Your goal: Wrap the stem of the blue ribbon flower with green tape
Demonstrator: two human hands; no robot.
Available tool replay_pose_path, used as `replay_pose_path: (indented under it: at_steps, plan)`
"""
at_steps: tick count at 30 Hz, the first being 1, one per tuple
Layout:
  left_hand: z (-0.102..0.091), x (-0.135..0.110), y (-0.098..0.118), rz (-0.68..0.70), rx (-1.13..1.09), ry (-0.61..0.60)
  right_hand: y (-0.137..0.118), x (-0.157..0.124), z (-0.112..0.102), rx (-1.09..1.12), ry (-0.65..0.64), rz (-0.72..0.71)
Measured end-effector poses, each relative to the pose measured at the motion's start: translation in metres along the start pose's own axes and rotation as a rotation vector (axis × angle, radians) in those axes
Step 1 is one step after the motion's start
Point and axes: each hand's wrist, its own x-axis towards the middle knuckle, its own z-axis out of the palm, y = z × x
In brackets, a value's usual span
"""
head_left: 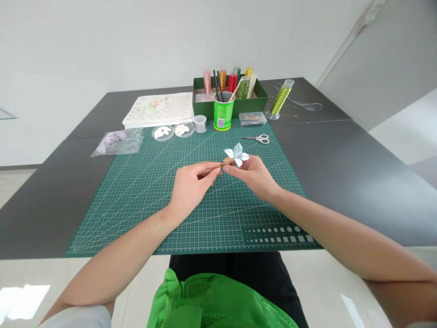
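A small white petal flower (pixel 237 155) on a thin brownish stem is held above the green cutting mat (pixel 143 191). My right hand (pixel 254 175) pinches the stem just under the petals. My left hand (pixel 191 184) is closed in a pinch on the stem's lower end, its fingertips meeting those of the right hand. Both hands hover over the middle of the mat.
Behind the hands lie small scissors (pixel 259 138), a green cup (pixel 223 114) of sticks, a wire spool (pixel 200 123), two clear dishes of white petals (pixel 163 132), a plastic bag (pixel 118 142), a white pad (pixel 159 109), a green box (pixel 228 98) of bead tubes and a clear case (pixel 252 119).
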Motion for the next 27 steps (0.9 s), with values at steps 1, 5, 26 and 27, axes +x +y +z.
replay_pose_path:
  at_steps: [1,5,26,27]
  plan:
    - [-0.0001,0.0005,0.0002,-0.019,-0.026,-0.014,0.0002,0.0000,-0.0002,-0.008,-0.001,-0.001]
    - [-0.0002,0.0028,0.0016,-0.075,-0.138,-0.061,-0.0003,0.0005,-0.0017,-0.006,-0.018,-0.019]
    - [-0.0004,0.0056,-0.0017,-0.319,-0.452,-0.121,0.0020,-0.0026,-0.0032,-0.553,0.181,-0.580]
    - [-0.0002,0.0055,-0.0019,-0.326,-0.466,-0.127,0.0019,-0.0034,-0.0036,-0.623,0.194,-0.634]
